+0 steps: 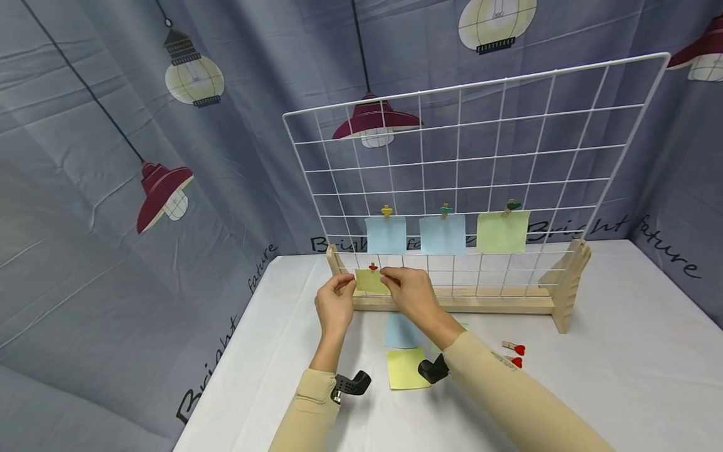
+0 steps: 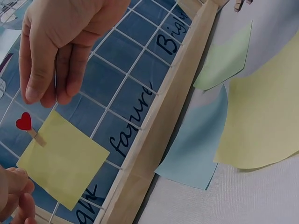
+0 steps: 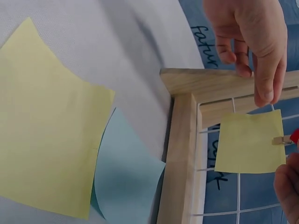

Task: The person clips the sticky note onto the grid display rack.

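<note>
Clearly, from the head view, we see a yellow sticky note hanging by a red heart clothespin near the lower left corner of a white wire grid, whose wooden base stands toward the far edge of the surface. The person's left grip is at the note's left edge, the right grip at its right edge. Above, we see two blue notes and a green note pinned in a row.

From the left wrist, we find the right grip relaxed, fingertips just beside the note's corner and holding nothing. A loose blue sheet and a pale green sheet lie in front of the base.

From the right wrist, we find the left grip likewise relaxed and unloaded, fingertips just off the note's left edge. A larger-looking yellow sheet overlaps the loose blue one.
</note>
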`<action>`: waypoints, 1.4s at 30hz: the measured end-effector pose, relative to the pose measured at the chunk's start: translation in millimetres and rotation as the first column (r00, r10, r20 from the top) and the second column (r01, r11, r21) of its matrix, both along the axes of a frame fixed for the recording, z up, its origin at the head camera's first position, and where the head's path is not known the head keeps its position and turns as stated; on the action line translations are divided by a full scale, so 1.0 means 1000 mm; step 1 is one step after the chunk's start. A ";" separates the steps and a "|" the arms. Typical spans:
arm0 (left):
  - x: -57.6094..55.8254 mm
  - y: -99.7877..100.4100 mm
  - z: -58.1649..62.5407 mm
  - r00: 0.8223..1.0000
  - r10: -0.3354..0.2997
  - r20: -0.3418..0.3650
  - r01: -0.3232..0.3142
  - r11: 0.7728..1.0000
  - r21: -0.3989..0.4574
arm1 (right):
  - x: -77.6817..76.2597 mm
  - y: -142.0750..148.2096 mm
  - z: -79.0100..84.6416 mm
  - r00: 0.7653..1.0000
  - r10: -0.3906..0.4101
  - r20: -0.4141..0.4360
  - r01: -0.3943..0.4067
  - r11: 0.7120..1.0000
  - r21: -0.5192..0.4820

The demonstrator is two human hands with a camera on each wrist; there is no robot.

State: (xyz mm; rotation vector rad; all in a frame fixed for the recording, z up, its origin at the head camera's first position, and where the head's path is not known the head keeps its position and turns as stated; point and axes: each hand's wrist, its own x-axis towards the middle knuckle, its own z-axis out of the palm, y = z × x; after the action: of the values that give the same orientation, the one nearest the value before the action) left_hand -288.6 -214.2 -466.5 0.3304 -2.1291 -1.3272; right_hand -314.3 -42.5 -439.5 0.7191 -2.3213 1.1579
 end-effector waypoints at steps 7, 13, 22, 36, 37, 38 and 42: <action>0.003 0.001 0.003 1.000 -0.029 -0.004 0.029 1.000 -0.003 | 0.006 0.003 0.003 0.999 0.055 -0.003 -0.055 0.997 -0.046; 0.009 0.004 0.008 0.998 -0.063 -0.010 0.063 0.998 0.011 | 0.014 0.008 0.008 0.997 0.069 0.021 -0.067 0.994 -0.081; 0.015 0.010 0.013 0.991 -0.133 0.001 0.132 0.991 0.033 | 0.021 0.022 0.006 0.996 0.050 0.070 -0.043 0.995 -0.095; 0.025 0.019 0.016 0.980 -0.199 0.026 0.198 0.979 0.036 | 0.030 0.046 0.003 0.990 -0.005 0.138 0.019 0.994 -0.105; 0.025 0.021 0.016 0.978 -0.207 0.030 0.206 0.978 0.033 | 0.030 0.048 0.003 0.990 -0.009 0.141 0.025 0.994 -0.110; 0.026 0.021 0.015 0.976 -0.216 0.031 0.215 0.976 0.030 | 0.031 0.050 0.004 0.989 -0.014 0.146 0.031 0.993 -0.116; 0.027 0.024 0.014 0.972 -0.231 0.038 0.230 0.973 0.015 | 0.032 0.057 0.004 0.988 -0.021 0.153 0.042 0.991 -0.131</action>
State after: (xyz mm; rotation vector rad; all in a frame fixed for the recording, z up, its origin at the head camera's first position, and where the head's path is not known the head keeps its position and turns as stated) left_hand -261.2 -190.5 -452.8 0.1160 -2.2485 -1.4712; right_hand -282.0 14.2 -436.0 0.5616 -2.3403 1.3823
